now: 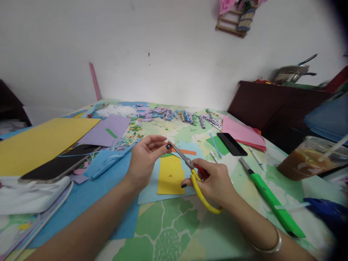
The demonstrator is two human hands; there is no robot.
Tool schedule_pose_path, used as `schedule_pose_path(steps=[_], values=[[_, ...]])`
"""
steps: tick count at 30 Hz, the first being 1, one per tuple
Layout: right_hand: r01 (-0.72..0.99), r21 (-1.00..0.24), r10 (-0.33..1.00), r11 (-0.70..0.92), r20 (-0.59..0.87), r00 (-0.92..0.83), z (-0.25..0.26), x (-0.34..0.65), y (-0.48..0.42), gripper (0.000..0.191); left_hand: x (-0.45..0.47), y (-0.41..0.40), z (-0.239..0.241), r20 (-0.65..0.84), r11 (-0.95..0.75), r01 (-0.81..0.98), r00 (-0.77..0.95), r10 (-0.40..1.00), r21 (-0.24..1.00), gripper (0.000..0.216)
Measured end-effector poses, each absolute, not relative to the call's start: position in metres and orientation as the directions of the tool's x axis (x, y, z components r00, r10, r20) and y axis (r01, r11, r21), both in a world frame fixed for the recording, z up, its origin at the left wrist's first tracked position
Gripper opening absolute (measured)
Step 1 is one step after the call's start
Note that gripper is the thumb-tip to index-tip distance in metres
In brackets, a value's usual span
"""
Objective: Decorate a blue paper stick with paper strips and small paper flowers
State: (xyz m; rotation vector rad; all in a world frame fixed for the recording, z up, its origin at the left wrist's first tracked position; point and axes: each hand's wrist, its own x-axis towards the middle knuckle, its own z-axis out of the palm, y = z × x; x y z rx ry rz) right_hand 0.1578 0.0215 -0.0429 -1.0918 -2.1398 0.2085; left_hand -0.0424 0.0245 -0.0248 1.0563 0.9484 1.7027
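Note:
My right hand (216, 181) grips a pair of scissors (200, 192) with yellow handles, thumb and fingers round the loops. The blades point up and left, their tips close to my left hand (148, 156). That hand is closed in a pinch, thumb against fingers; whatever sits between the fingertips is too small to make out. Below the blades lies a yellow paper piece (170, 177) on a light blue sheet (149, 192). An orange paper strip (187, 152) shows just behind the blades, beside a bit of green paper.
A green utility knife (274, 203) and a cup of brown drink (301, 159) stand to the right. Two phones lie about: a black one (232, 144) and another (59, 163) at left. Rolled paper pieces (186, 116) and scraps line the back; large yellow paper (46, 145) covers the left.

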Motion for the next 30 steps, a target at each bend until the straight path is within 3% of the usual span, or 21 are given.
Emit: schedule_pose_path(steps=[19, 30], values=[[0.659, -0.502, 0.819, 0.56, 0.455, -0.349, -0.0389, 0.1567, 0.021, 0.04, -0.043, 0.0235, -0.0235, 0.191, -0.252, -0.291, -0.222, 0.956, 0.923, 0.03], [0.665, -0.458, 0.799, 0.59, 0.447, -0.402, -0.0399, 0.1559, 0.021, 0.035, -0.0416, 0.0237, -0.0244, 0.223, -0.29, -0.286, -0.244, 0.944, 0.913, 0.029]])
